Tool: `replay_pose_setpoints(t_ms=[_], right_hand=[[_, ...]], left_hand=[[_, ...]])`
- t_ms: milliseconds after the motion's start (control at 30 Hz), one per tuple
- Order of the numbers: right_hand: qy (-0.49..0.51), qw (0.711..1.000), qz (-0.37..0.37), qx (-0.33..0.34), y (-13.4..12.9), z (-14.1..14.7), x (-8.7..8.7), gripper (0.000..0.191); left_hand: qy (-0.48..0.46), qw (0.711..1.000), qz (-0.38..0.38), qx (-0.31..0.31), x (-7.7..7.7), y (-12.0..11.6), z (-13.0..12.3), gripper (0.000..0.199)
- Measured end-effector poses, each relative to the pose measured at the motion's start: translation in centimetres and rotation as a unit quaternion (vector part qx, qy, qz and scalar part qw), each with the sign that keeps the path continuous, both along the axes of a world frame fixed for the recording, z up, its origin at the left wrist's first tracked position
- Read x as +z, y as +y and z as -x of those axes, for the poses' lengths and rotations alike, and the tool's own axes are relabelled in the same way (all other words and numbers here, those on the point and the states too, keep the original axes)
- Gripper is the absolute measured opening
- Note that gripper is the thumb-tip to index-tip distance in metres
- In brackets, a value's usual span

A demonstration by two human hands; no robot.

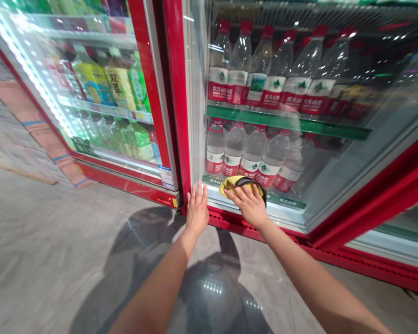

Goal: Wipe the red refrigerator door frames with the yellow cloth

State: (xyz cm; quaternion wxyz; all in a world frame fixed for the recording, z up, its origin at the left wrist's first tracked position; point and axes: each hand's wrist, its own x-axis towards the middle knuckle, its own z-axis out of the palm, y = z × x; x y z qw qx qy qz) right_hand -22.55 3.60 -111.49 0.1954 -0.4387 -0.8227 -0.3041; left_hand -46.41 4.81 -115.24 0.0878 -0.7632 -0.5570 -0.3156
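My right hand [249, 204] presses a yellow cloth [231, 184] with a dark edge flat against the lower part of the fridge's glass door [209, 153]. Its fingers spread over the cloth, and part of the cloth is covered by the hand. To the left, my left hand [197, 208] rests with straight fingers at the door's lower left corner, by the red frame [176, 93], and holds nothing. Behind the glass stand water bottles [250, 150] with red caps and red-and-white labels on two shelves.
A second red-framed fridge [139, 69] with green and yellow drink bottles [120, 81] stands at the left. Beyond it are stacked cartons [52, 134]. Another glass door [407, 227] is at the right edge. Grey shiny floor [48, 241] lies below, with a dark shadow.
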Motion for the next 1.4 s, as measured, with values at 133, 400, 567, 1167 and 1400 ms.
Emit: replay_pose_setpoints(t_ms=[133,400,567,1167,1400], right_hand=[[-0.076,0.992,0.061,0.074,-0.6,-1.2,-2.0,0.059],[-0.009,1.000,-0.009,-0.020,-1.7,-5.6,1.5,0.065],[-0.105,0.989,0.044,0.090,-2.8,-8.7,-1.8,0.056],[-0.039,0.998,0.024,0.040,-3.3,-12.1,-0.1,0.069],[-0.036,0.999,0.015,0.002,-6.3,-17.0,-3.2,0.060]], left_hand=[[0.034,0.998,0.005,-0.044,0.1,-0.2,-1.4,0.091],[0.066,0.993,-0.051,-0.088,1.1,-0.1,-3.7,0.092],[0.095,0.986,-0.077,-0.112,0.7,-0.2,-4.9,0.092],[0.156,0.962,-0.146,-0.173,1.0,-0.3,-8.8,0.085],[0.163,0.959,-0.133,-0.192,1.3,-0.2,-9.1,0.085]])
